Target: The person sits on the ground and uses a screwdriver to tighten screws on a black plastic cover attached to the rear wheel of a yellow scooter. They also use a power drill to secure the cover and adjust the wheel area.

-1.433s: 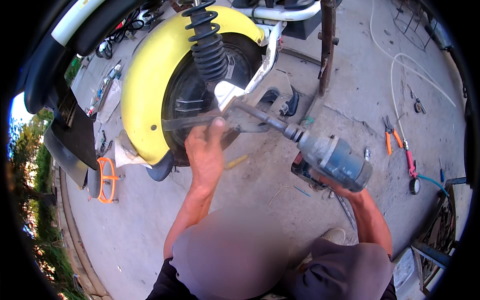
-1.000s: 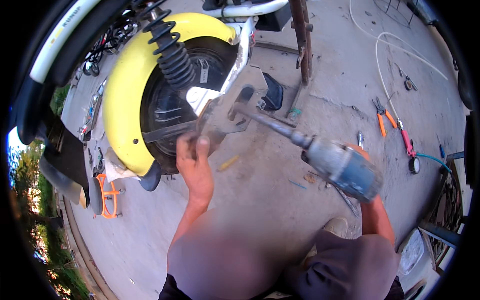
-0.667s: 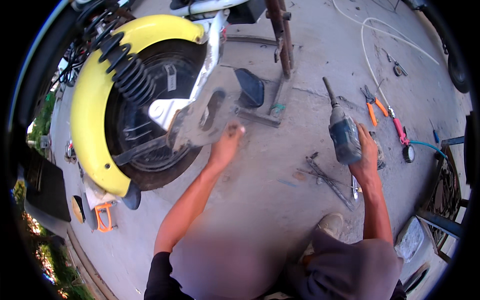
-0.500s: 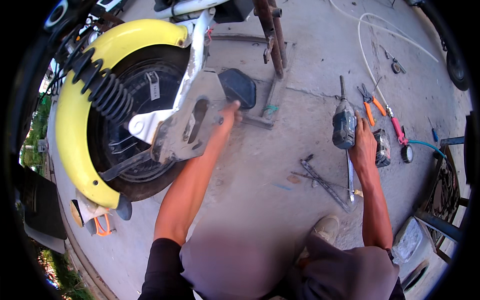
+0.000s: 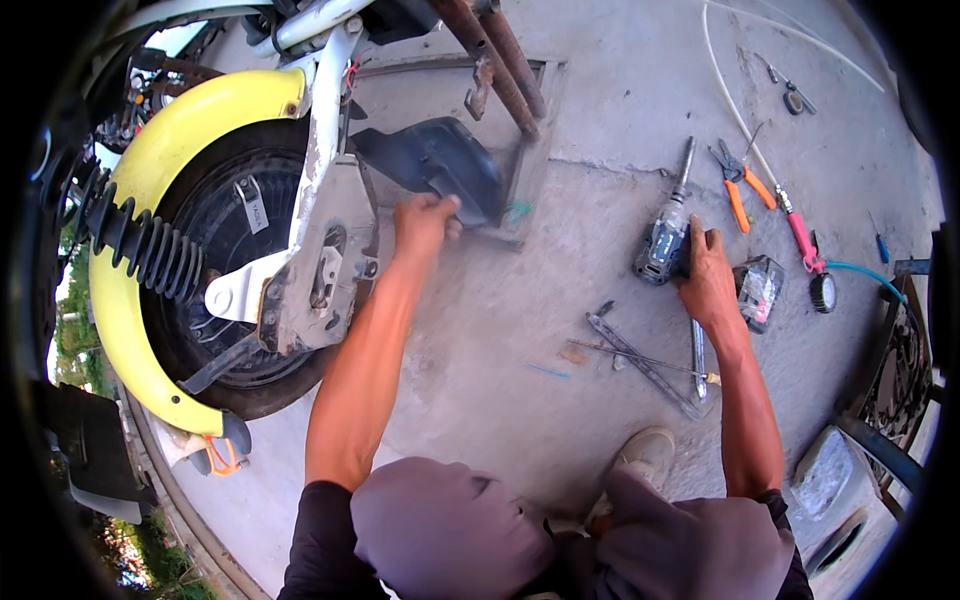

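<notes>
My left hand [image 5: 428, 226] grips the near edge of a black plastic cover [image 5: 465, 175] beside the scooter's grey bracket plate [image 5: 305, 285]. The bracket sits over the rear wheel [image 5: 205, 355], below a white swingarm [image 5: 330, 90], with a yellow mudguard [image 5: 120, 315] and black coil spring [image 5: 150, 250] to the left. My right hand [image 5: 710, 275] has its fingers round the handle of a cordless impact wrench [image 5: 662, 245] lying on the concrete floor. Its battery [image 5: 760, 290] is just right of that hand, and steel tools [image 5: 640, 360] lie below.
Orange-handled pliers [image 5: 740, 205], a pink inflator [image 5: 800, 240] with gauge and hoses, and a small screwdriver [image 5: 882, 248] lie on the right. Rusty steel posts [image 5: 505, 70] stand at the top. A metal rack [image 5: 895, 390] and grey container [image 5: 830, 470] are lower right.
The wrench has left the bracket and now rests on the floor at right in my right hand. My left hand has moved from the bracket to the black cover, which now appears shifted.
</notes>
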A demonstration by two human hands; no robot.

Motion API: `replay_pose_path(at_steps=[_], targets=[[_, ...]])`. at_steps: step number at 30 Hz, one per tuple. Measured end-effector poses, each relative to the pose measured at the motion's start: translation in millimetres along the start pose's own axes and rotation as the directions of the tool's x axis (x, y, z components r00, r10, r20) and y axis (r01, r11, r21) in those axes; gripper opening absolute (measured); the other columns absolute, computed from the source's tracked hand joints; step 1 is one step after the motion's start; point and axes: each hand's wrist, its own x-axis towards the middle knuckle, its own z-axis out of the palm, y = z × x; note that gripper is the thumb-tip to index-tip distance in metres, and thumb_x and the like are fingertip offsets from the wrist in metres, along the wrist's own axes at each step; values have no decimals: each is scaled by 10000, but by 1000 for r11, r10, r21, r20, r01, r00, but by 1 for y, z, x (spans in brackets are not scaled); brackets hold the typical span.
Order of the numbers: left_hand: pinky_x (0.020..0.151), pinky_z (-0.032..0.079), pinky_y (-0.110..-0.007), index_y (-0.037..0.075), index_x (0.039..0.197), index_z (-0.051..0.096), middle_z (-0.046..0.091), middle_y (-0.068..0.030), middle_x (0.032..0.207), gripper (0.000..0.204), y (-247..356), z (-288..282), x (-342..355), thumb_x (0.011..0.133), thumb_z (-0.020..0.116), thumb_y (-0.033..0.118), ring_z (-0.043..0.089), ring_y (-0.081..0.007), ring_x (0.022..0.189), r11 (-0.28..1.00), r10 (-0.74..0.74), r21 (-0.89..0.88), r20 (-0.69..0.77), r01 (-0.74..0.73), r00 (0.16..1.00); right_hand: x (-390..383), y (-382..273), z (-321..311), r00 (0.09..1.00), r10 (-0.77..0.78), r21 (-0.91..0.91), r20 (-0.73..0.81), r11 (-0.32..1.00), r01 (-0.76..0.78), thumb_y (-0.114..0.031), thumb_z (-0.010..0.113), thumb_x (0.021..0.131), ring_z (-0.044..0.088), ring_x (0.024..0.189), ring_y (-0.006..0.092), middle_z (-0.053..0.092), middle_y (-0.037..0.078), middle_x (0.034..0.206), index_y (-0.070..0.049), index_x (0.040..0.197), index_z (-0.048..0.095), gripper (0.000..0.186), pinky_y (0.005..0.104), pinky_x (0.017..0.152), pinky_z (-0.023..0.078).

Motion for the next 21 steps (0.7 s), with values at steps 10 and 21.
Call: replay_pose_path(at_steps=[10, 21], targets=[[574, 477, -324, 22, 868, 591, 605, -34, 656, 229, -25, -19, -190, 922, 786, 129, 579, -123, 580, 903, 125, 394, 135, -169, 983, -48, -84, -19, 945, -241, 305, -223, 903, 302, 24, 738, 796, 574, 1313, 434, 557, 226, 1450, -24, 1414, 582, 639, 490, 1117, 481], [545, 565, -395, 98, 897, 570, 564, -79, 825, 137, -39, -30, -226, 844, 681, 37, 680, -248, 717, -114, 621, 845, 472, -523, 626, -101, -118, 2, 961, -137, 532, 240, 847, -12, -80, 777, 869, 626, 1264, 417, 567, 257, 1457, 43, 1457, 505, 660, 447, 992, 569]])
